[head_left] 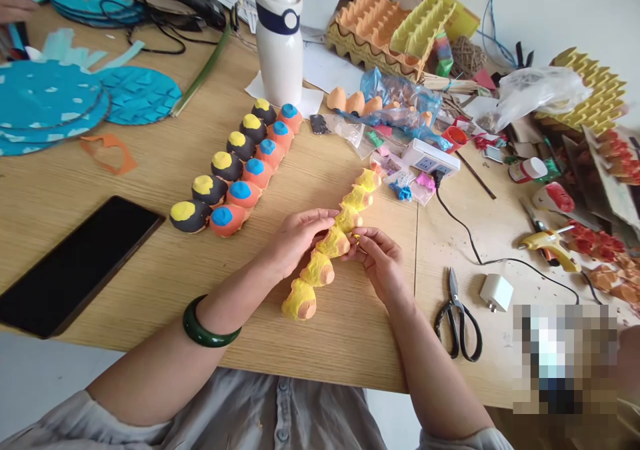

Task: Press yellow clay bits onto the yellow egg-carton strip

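A strip of egg-carton cups [318, 269], mostly covered in yellow clay with bare orange tips, slants across the table in front of me. My left hand [304, 235] grips the strip's left side near its middle. On the right side, my right hand [379, 258] pinches a tiny yellow bit of clay [357, 237] between thumb and finger, close to the cups. Left of the strip stand two joined rows of cups, one black with yellow tops [225, 166], the other orange with blue tops [256, 171].
A phone [75, 263] lies at the left, with blue discs [50, 97] behind it. A white bottle [280, 50] stands at the back. Scissors [456, 317], a charger [497, 292], a power strip [431, 157] and a glue gun [553, 247] are at the right.
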{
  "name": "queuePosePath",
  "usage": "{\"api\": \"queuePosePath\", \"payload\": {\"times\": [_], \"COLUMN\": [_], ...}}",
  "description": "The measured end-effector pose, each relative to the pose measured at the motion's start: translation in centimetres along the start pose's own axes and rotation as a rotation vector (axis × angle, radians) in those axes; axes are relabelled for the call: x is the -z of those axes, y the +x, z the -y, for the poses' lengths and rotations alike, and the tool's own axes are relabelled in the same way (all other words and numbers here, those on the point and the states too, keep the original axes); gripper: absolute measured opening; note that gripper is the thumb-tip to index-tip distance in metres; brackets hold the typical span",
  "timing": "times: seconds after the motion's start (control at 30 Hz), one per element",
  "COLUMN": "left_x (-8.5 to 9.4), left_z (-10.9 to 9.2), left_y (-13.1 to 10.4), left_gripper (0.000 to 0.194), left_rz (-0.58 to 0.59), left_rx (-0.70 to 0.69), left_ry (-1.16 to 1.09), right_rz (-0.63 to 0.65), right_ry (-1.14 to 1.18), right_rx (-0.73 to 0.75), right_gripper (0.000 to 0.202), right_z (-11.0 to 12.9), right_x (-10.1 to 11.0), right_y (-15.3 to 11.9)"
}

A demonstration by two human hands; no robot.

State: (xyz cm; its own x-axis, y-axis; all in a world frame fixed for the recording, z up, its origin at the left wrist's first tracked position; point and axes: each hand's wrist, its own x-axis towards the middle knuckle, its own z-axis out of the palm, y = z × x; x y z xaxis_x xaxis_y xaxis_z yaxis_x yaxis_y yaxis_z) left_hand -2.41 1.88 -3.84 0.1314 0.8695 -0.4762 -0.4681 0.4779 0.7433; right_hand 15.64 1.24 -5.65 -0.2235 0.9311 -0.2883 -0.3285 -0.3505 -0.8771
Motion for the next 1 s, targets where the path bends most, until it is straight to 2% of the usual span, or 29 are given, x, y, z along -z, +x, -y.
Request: {"api": "queuePosePath", "payload": {"times": [0.17, 0.33, 0.77, 1.0], "left_x": [-0.15, 0.02, 0.31, 0.41], "left_z": [0.11, 0.16, -0.18, -0.23], "left_y": [-0.17, -0.14, -0.25, -0.43], "left_gripper": [0.044, 0.043, 0.035, 0.041], "left_rz": [-0.001, 0.052, -0.017, 0.145], "left_rx": [0.023, 0.009, -0.112, -0.085], "left_ry": [0.053, 0.104, 0.145, 0.167], "right_rz": [-0.004, -0.008, -0.013, -0.006], "right_ry": [-0.025, -0.043, -0.076, -0.086], "right_rx": [0.004, 0.013, 0.058, 0.085], "right_gripper": [0.020, 0.018, 0.013, 0.014], "right_z": [0.14, 0.18, 0.42, 0.55], "right_x": [-0.17, -0.23, -0.27, -0.30], "right_y": [-0.24, -0.39, -0.81, -1.01]}}
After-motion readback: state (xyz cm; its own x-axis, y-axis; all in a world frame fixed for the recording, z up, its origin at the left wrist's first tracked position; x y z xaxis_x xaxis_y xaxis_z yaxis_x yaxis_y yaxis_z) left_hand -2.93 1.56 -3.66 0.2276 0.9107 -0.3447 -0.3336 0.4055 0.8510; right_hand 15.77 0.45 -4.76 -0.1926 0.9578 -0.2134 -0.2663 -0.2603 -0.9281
